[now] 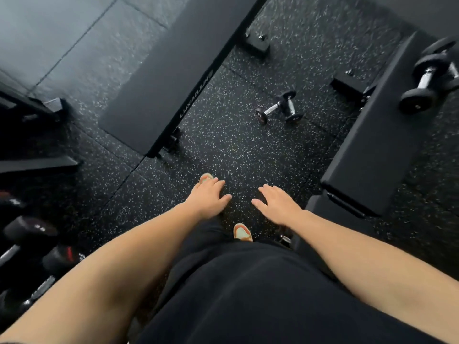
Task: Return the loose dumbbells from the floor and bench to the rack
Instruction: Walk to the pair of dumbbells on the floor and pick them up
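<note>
Both hands empty above the gym floor

Left hand (207, 198) and right hand (278, 204) grip nothing, fingers spread wide. Two small dumbbells (279, 109) lie far on the floor (223, 145); larger dumbbells (427, 78) sit by the right bench (372, 145).

— The floor (236, 150) at frame centre looks like matt black rubber, rough, flecked with pale specks.
— And the two small dumbbells (279, 108) on it?
— Shiny chrome handles, dull black ends, probably rubber.
— The benches?
— The upper-centre bench (159, 78) wears smooth, matt black padding; the right bench (372, 135) has a faint sheen.
</note>
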